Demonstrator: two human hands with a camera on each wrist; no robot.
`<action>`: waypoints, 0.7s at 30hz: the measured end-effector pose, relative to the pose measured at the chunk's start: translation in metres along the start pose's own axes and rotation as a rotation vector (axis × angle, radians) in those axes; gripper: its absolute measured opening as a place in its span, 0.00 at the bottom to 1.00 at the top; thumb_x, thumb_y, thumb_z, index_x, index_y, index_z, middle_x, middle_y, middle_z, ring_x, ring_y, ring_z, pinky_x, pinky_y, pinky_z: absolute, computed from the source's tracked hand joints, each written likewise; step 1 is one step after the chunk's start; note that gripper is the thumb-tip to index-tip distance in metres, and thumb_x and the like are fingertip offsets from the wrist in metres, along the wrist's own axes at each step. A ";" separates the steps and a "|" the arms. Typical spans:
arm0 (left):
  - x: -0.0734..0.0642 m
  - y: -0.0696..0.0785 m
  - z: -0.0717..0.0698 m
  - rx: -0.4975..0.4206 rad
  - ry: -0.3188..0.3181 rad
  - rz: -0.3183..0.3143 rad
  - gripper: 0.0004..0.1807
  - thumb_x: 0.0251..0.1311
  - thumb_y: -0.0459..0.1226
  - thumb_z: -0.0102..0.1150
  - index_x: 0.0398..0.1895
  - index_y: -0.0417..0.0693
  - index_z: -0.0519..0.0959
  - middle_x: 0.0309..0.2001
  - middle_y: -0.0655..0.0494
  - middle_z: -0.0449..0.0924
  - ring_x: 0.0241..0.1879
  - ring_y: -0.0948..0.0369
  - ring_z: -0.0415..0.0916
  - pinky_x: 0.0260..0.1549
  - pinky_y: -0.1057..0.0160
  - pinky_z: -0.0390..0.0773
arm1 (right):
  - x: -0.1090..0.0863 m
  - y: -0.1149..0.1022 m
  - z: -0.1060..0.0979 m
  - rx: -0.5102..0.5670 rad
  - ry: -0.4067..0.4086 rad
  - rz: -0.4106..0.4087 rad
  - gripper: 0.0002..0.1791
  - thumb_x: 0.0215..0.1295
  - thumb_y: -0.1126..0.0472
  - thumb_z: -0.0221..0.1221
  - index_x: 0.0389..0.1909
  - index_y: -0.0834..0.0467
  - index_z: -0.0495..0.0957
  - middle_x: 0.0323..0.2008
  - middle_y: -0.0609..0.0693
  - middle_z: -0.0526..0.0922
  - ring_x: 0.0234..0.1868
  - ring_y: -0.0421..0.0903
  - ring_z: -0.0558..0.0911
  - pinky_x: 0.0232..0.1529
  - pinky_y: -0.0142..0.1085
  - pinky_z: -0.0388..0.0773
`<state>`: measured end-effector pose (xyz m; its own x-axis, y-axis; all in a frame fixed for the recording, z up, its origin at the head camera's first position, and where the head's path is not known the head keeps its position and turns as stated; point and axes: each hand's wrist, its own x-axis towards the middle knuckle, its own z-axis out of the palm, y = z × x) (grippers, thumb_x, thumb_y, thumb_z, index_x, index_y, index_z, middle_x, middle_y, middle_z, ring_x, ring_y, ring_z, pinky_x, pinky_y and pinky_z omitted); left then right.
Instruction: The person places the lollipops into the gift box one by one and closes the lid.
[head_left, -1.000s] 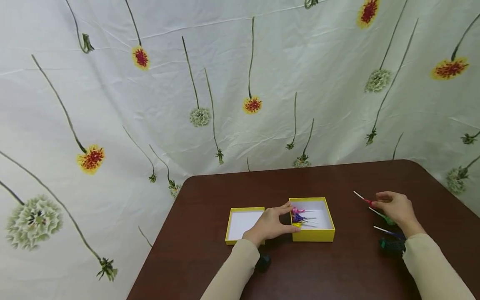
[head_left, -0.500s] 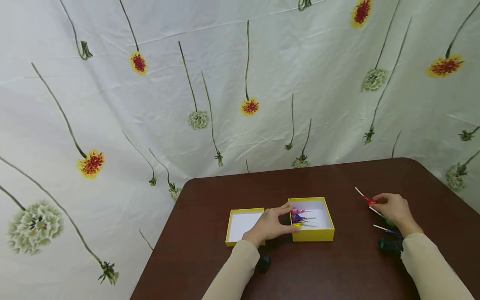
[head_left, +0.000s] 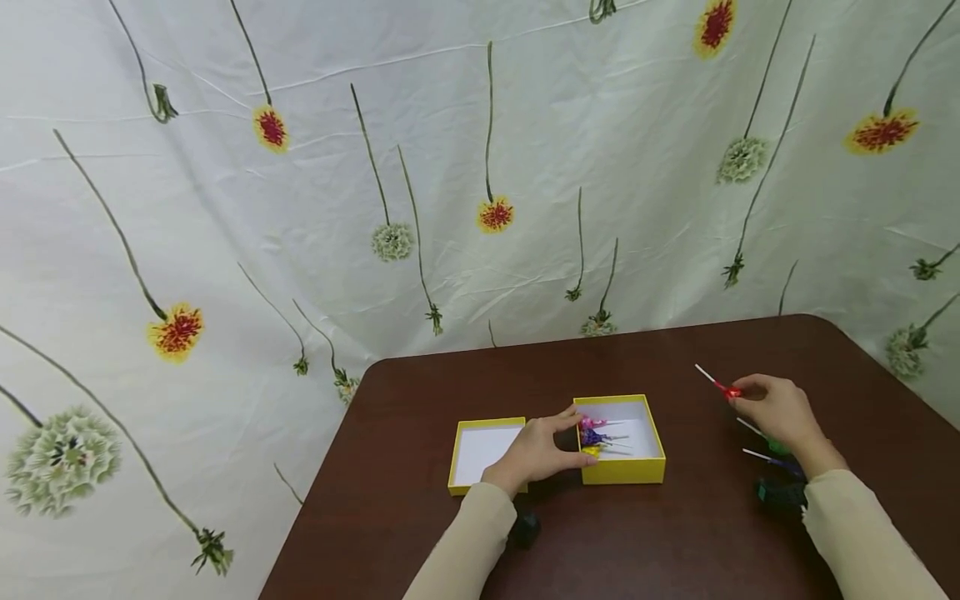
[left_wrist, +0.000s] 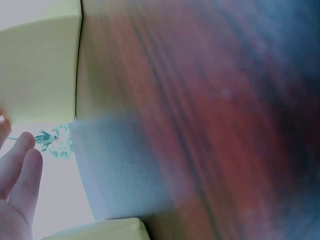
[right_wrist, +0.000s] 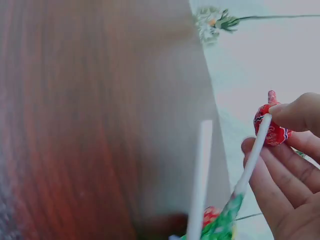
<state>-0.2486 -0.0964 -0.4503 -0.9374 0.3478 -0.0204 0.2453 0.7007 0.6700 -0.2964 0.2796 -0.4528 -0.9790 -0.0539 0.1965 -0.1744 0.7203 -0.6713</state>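
My right hand pinches a red-wrapped lollipop by its candy head, the white stick pointing to the far left. In the right wrist view, thumb and fingers hold the red head, with the stick of a green-wrapped lollipop crossing in front. Below this hand lie the green lollipop and a blue-wrapped lollipop, partly hidden. With its thumb at the front corner and fingers at the back corner, my left hand holds the left side of an open yellow box. Pink, purple and yellow lollipops lie inside along its left wall.
To the box's left lies a shallow yellow lid, white inside, partly behind the left hand. Everything stands on a dark brown table. A white cloth with printed flowers hangs behind it. Black devices sit at the wrists.
My right hand has raised the red lollipop and moved it slightly to the far left, away from the green one. The left hand keeps its place on the box.
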 end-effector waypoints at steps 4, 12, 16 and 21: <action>0.000 0.000 0.000 -0.005 -0.001 0.001 0.42 0.55 0.57 0.70 0.73 0.60 0.69 0.76 0.65 0.59 0.76 0.53 0.60 0.72 0.46 0.65 | 0.000 -0.008 0.000 0.032 -0.016 -0.008 0.17 0.68 0.61 0.62 0.50 0.69 0.79 0.43 0.69 0.85 0.38 0.57 0.84 0.30 0.36 0.78; 0.000 -0.002 -0.001 -0.004 0.002 0.008 0.43 0.54 0.58 0.70 0.73 0.59 0.69 0.76 0.65 0.59 0.75 0.53 0.60 0.71 0.46 0.65 | 0.000 -0.032 0.002 0.098 -0.017 -0.055 0.19 0.71 0.62 0.59 0.57 0.69 0.78 0.48 0.70 0.83 0.30 0.44 0.75 0.23 0.32 0.71; 0.000 -0.003 -0.001 -0.006 0.006 0.012 0.42 0.55 0.58 0.70 0.73 0.60 0.68 0.77 0.64 0.59 0.76 0.52 0.60 0.71 0.45 0.64 | 0.000 -0.043 0.002 0.119 -0.010 -0.075 0.20 0.71 0.62 0.59 0.58 0.69 0.78 0.47 0.69 0.84 0.28 0.41 0.72 0.23 0.32 0.69; 0.000 -0.004 0.000 -0.006 0.003 0.023 0.43 0.55 0.58 0.70 0.73 0.59 0.68 0.77 0.63 0.59 0.76 0.53 0.60 0.71 0.46 0.65 | -0.001 -0.050 0.004 0.097 0.001 -0.117 0.20 0.73 0.61 0.58 0.60 0.68 0.78 0.51 0.68 0.82 0.44 0.57 0.84 0.33 0.36 0.80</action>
<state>-0.2496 -0.0988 -0.4527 -0.9320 0.3623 -0.0028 0.2656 0.6883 0.6750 -0.2875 0.2410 -0.4225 -0.9512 -0.1329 0.2784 -0.2970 0.6387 -0.7098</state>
